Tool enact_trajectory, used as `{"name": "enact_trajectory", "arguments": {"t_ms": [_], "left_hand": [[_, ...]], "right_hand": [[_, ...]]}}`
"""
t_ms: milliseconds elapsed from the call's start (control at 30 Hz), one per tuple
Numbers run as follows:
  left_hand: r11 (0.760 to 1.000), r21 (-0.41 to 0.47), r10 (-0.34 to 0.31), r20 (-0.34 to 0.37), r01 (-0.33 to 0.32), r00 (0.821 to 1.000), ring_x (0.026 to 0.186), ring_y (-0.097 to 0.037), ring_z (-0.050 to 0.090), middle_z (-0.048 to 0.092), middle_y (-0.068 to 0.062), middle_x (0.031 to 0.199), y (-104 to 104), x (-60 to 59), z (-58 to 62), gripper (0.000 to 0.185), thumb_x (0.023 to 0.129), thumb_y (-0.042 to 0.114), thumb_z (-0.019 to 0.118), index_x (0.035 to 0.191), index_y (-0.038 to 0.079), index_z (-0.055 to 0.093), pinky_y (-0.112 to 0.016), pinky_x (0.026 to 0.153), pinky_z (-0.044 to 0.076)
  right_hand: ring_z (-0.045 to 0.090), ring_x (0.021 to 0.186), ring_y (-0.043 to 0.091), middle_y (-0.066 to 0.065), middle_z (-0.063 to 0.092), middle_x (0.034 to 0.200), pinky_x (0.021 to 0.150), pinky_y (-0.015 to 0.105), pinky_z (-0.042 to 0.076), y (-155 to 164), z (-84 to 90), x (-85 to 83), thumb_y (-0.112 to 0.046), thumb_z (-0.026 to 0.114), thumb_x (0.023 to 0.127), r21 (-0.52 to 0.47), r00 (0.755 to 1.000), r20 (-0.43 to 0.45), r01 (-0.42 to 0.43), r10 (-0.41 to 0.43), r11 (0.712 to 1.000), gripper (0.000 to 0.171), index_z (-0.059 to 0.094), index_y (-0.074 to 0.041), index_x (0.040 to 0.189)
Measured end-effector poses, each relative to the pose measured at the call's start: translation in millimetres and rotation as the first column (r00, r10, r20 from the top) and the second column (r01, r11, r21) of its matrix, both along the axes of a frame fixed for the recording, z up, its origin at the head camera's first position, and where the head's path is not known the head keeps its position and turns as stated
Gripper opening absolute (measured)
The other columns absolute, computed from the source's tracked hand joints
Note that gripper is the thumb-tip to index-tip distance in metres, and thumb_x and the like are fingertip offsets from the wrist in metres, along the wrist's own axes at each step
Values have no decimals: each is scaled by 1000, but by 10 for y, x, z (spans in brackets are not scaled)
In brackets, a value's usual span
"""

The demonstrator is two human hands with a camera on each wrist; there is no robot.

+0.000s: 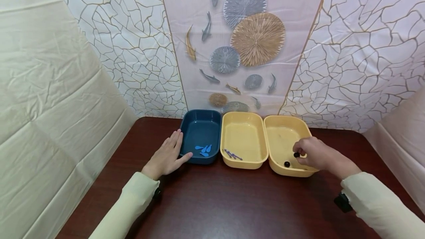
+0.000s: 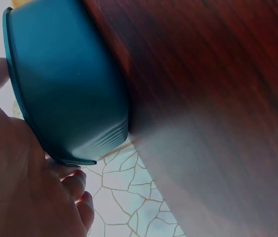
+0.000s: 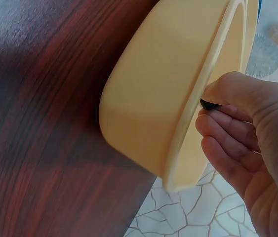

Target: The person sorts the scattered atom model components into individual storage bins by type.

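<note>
Three tubs stand side by side at the back of a dark wooden table (image 1: 232, 198). My left hand (image 1: 167, 156) lies flat with straight fingers against the left side of the blue tub (image 1: 200, 121), which holds small blue pieces (image 1: 204, 149). My right hand (image 1: 313, 154) reaches over the right yellow tub (image 1: 282, 123) and pinches a small black bead (image 1: 296, 154) between thumb and fingers; the bead (image 3: 209, 104) shows at my fingertips just above the tub's rim (image 3: 198, 113). Another black bead (image 1: 287, 164) lies in that tub. The middle yellow tub (image 1: 244, 121) holds thin purple pieces (image 1: 232, 154).
A patterned wall with fish and round shapes rises right behind the tubs. Pale cloth hangs on the left and right sides. The blue tub's outer wall (image 2: 64, 84) fills the left wrist view beside my palm.
</note>
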State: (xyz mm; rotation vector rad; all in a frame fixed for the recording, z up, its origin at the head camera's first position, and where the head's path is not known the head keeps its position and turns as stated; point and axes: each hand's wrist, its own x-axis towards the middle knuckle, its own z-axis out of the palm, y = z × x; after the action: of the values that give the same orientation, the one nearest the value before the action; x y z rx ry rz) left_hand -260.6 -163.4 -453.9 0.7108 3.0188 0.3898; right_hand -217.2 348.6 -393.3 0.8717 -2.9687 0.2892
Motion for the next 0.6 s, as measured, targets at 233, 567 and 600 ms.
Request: {"name": "enact_trajectory", "arguments": {"t_ms": [233,567,600], "left_hand": [[1000,3,5,-1,-5,1000,166,-39,13,11,-19,178,-19,-13,7,98,104,64,46,167,-3,13,-57,134,17],[1000,19,16,-9,-16,1000,166,-40,14,12,-19,178,-42,-19,53,99,103,65,48,168,-1,13,-60,133,17],[1000,13,20,-20,-20,1000,165,-40,14,13,-19,178,-48,-18,65,98,103,65,48,168,0,14,-61,133,17]], "right_hand": [[74,85,24,12,78,97,72,41,63,75,69,60,-7,85,81,-27,996,-55,63,-64,998,26,76,4,103],[63,123,53,36,65,134,100,66,53,136,136,362,-33,77,97,-10,970,-69,233,-233,972,63,60,11,139],[60,126,55,38,61,138,101,68,51,155,123,396,-36,75,99,-7,965,-75,250,-250,968,67,57,11,142]]}}
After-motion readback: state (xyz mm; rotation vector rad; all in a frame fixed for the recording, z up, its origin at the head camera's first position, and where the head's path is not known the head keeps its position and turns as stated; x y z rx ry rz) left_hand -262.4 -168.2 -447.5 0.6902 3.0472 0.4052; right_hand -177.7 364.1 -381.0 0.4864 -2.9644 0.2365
